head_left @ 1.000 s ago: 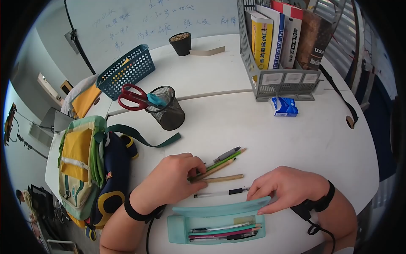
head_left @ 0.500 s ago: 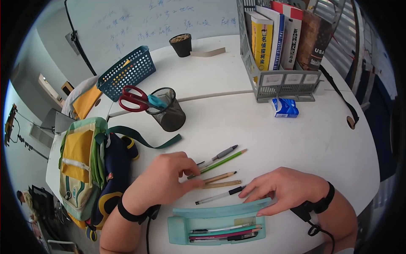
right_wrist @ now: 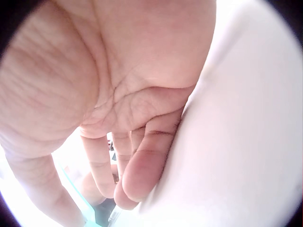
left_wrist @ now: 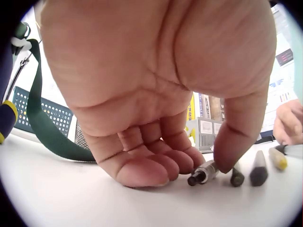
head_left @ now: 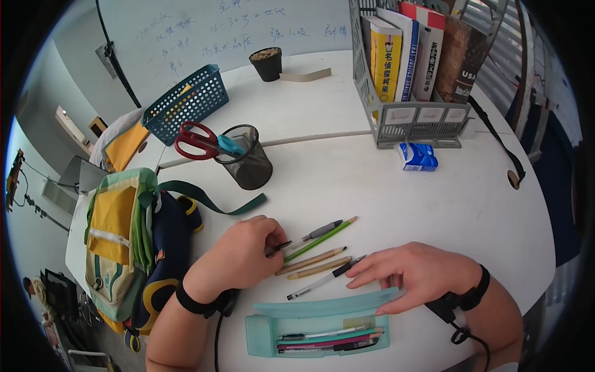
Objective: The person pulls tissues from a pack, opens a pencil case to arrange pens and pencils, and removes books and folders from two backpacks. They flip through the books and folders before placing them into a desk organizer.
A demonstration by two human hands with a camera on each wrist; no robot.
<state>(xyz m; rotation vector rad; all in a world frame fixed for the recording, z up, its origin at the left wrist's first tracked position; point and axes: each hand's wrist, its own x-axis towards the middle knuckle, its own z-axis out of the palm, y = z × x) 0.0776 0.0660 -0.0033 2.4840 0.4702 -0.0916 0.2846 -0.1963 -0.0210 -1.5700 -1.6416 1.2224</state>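
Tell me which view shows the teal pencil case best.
The head view: it shows the pencil case nearly whole, its lid open and pens inside. The right wrist view catches only a washed-out teal strip at its lower left; the left wrist view shows none of it.

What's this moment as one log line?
left hand: appears to pinch gray-gripped pen | right hand: touches teal lid | pencil case: open, pens inside

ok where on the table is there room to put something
It's bare between the mesh cup and blue packet, and from that packet to the right hand. Crowded: around the left hand, pens, pencils and open teal case.
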